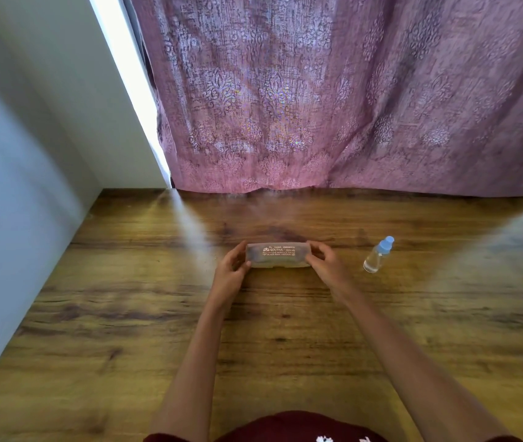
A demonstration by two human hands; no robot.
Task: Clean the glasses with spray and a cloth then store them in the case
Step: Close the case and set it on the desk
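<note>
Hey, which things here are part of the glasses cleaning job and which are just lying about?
Part of the job: glasses case, held at its ends by the left hand and right hand; spray bottle, right of the case, untouched.
Just there: pink curtain, wall, wooden table.

Case [278, 255] frosted translucent plastic; spray bottle [376, 256] clear glossy plastic; table [126, 314] smooth wood-grain; curtain [317, 90] woven cloth
</note>
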